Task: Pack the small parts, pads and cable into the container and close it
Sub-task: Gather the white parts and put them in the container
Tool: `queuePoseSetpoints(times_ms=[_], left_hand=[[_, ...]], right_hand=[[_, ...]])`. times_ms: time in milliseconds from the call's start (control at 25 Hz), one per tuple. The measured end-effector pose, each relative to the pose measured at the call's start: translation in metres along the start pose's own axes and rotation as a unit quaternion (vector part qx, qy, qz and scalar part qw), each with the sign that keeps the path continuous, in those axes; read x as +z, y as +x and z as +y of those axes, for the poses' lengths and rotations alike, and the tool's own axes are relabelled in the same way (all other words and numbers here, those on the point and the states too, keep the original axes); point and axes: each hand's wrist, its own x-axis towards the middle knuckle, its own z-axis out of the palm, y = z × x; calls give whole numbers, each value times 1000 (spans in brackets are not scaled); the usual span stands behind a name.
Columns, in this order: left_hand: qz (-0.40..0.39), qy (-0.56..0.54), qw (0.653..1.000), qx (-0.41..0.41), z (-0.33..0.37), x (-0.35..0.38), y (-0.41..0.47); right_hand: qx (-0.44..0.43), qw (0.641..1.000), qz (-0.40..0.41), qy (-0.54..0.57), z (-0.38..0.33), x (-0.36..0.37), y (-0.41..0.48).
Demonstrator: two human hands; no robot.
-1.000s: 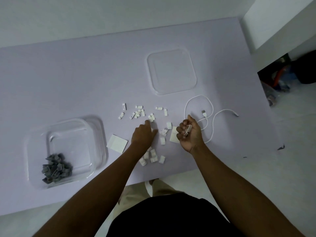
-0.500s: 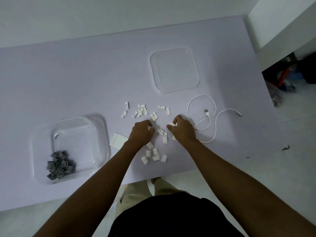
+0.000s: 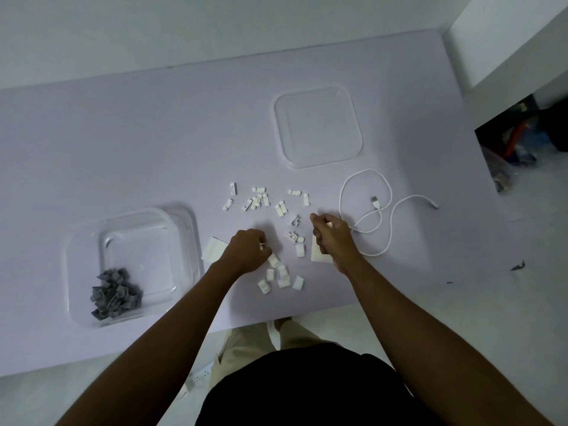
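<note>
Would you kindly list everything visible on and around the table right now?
Clear square plastic container: one, transparent, table's left, open.
Small grey clips: a pile, grey, inside the container's near corner.
Clear square lid: one, transparent, far centre, lying flat.
Small white clips: about two dozen, white, scattered mid-table.
White square pads: two, white, partly under each hand.
White USB cable: one, white, looped at right.
Lilac table: one.
Left hand: closed on white clips.
Right hand: curled; contents unclear.
</note>
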Motion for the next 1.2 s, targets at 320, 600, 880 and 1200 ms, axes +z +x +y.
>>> queuePoseSetpoints(times_ms=[320,600,880,1200], left_hand=[[-73,42,988,128,-1,7,-5],[-22,37,993,114,-7,15,-1],[20,-195,981,9,-17,8,-3],[-22,-433,900,-42,-13,-26,-28]], right_hand=[[-180,904,-56,-384,11,18,0],[-149,954,-3,-260,11,26,0],[73,959,-152,227,1,6,-18],[75,970,-144,181,-25,35,-22]])
